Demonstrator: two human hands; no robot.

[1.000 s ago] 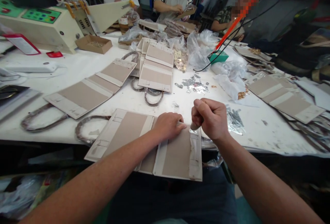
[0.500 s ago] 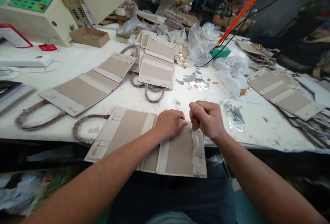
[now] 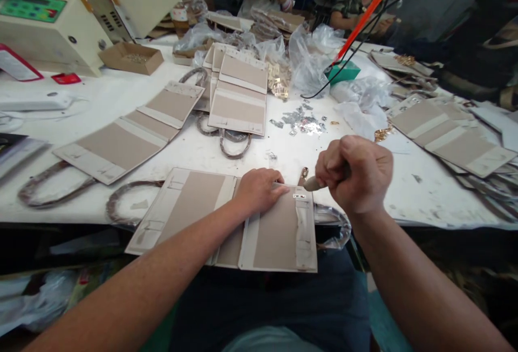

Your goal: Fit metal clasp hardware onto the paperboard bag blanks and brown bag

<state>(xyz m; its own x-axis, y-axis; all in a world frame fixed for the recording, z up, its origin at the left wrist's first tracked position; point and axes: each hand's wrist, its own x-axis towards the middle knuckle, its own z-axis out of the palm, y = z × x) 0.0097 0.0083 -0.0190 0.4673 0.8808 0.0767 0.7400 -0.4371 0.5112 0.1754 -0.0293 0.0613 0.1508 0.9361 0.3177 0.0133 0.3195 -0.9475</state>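
Note:
A beige bag panel (image 3: 198,201) with pale strips lies at the table's front edge, overhanging it. My left hand (image 3: 259,190) grips it near the far edge, with thumb and fingers closed. A small silver metal plate (image 3: 300,196) sits on the strip at the panel's far right corner. Just beyond that corner, a small tab with a gold-coloured fitting (image 3: 304,174) sticks up. My right hand (image 3: 356,174) is a fist above and right of the corner. A greyish rounded end (image 3: 312,183) juts from it; its kind is unclear. Plastic-wrapped handles (image 3: 342,228) show beside the panel.
More bag panels (image 3: 129,141) lie left, others (image 3: 238,98) behind, and a stack (image 3: 449,130) right. Silver plates (image 3: 303,121) are scattered mid-table. A cream machine (image 3: 52,33) and cardboard box (image 3: 131,59) stand at back left. An orange arm (image 3: 360,22) slants down. Co-workers sit opposite.
My right fist has lifted and moved right, away from the panel's corner, uncovering the silver plate and the tab. A wrapped handle now shows at the right. My left hand still holds the panel.

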